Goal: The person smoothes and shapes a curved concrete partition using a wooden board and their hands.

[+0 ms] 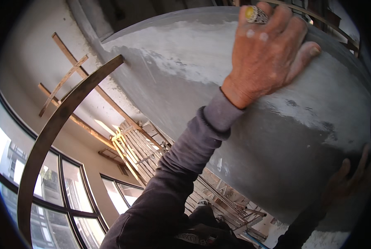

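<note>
My left hand (268, 52) reaches up to the top edge of a grey plastered wall (235, 137). Its fingers bend over that edge, and their tips are hidden. The thumb rests along the wall's face; a ring with a yellow stone sits on one finger. In shadow at the right rim, my right hand (349, 180) is beside the darker lower part of the wall, its fingers spread with no tool visible. Whether it touches the surface I cannot tell. Pale, patchy smears of plaster (173, 45) cross the wall's upper part.
A long dark bar (54, 128) curves down the left side. Wooden poles (98, 89) lean near a pale wall. Below are slatted scaffold boards (137, 147) and my shoe (202, 202). Dark-framed windows (67, 186) stand at lower left.
</note>
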`<control>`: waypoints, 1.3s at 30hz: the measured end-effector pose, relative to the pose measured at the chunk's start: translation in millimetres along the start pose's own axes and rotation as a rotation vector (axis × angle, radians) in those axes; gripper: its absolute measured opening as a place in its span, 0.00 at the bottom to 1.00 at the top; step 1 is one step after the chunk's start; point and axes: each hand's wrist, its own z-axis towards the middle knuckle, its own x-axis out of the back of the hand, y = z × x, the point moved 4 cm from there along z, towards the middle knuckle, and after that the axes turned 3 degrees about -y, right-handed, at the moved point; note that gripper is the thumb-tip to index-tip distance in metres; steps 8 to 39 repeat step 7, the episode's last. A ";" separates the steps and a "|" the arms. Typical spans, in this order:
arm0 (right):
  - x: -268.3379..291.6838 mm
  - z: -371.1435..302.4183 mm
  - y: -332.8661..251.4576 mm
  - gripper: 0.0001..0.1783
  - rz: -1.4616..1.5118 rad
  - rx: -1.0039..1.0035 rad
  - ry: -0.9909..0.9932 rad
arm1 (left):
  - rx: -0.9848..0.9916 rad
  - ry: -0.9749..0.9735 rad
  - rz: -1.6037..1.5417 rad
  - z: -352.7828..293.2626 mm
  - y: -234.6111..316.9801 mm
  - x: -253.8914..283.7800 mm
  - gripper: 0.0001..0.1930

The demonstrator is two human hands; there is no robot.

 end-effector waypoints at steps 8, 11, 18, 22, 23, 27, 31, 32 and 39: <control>-27.2 2.3 12.2 0.24 0.203 0.182 0.401 | 0.062 -0.181 -0.034 -15.2 -24.0 6.2 0.18; -27.2 2.3 12.2 0.24 0.203 0.182 0.401 | 0.062 -0.181 -0.034 -15.2 -24.0 6.2 0.18; -27.2 2.3 12.2 0.24 0.203 0.182 0.401 | 0.062 -0.181 -0.034 -15.2 -24.0 6.2 0.18; -27.2 2.3 12.2 0.24 0.203 0.182 0.401 | 0.062 -0.181 -0.034 -15.2 -24.0 6.2 0.18; -27.2 2.3 12.2 0.24 0.203 0.182 0.401 | 0.062 -0.181 -0.034 -15.2 -24.0 6.2 0.18; -27.2 2.3 12.2 0.24 0.203 0.182 0.401 | 0.062 -0.181 -0.034 -15.2 -24.0 6.2 0.18; -27.2 2.3 12.2 0.24 0.203 0.182 0.401 | 0.062 -0.181 -0.034 -15.2 -24.0 6.2 0.18; -27.2 2.3 12.2 0.24 0.203 0.182 0.401 | 0.062 -0.181 -0.034 -15.2 -24.0 6.2 0.18; -27.2 2.3 12.2 0.24 0.203 0.182 0.401 | 0.062 -0.181 -0.034 -15.2 -24.0 6.2 0.18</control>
